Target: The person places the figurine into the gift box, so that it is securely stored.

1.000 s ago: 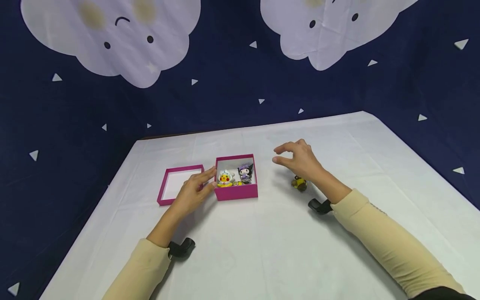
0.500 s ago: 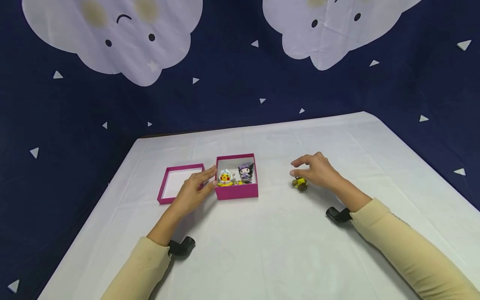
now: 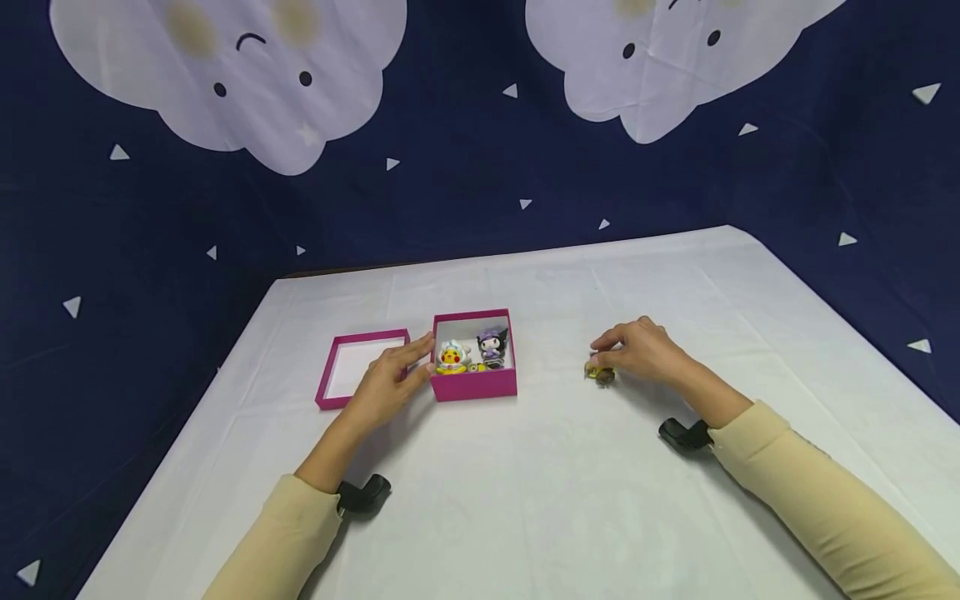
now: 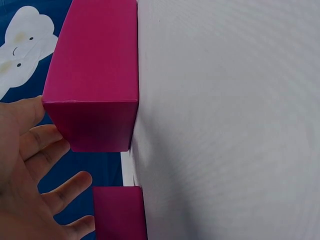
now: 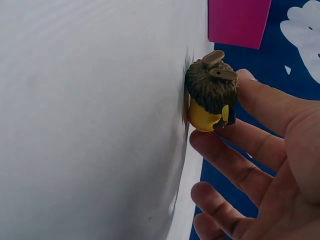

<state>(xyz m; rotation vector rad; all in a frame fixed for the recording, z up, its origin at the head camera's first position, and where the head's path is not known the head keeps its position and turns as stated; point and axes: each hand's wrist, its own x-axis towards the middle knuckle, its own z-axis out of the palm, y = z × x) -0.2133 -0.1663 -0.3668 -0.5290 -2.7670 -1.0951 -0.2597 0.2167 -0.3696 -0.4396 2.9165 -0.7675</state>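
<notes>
My left hand (image 3: 385, 387) rests against the left side of an open magenta box (image 3: 474, 385), its fingers relaxed. Up close in the left wrist view, thumb and fingertips touch the box's corner and side. Inside stand a yellow figurine with a white hood (image 3: 452, 357) and a purple and black figurine (image 3: 492, 346). A small yellow thing lies low between them. To the right, my right hand (image 3: 643, 352) pinches a yellow and brown figurine (image 5: 212, 92) between thumb and fingers at the tablecloth. Its head is ridged and brown; the fingers hide part of it.
The box's magenta lid (image 3: 332, 367) lies white inside up, left of the box and partly behind my left hand. A white cloth (image 3: 570, 500) covers the table. Behind the table hangs a dark blue curtain (image 3: 450, 212) with clouds and small triangles.
My right hand has moved right and down from beside the box to the yellow and brown figurine and taken hold of it. The left hand stays at the box.
</notes>
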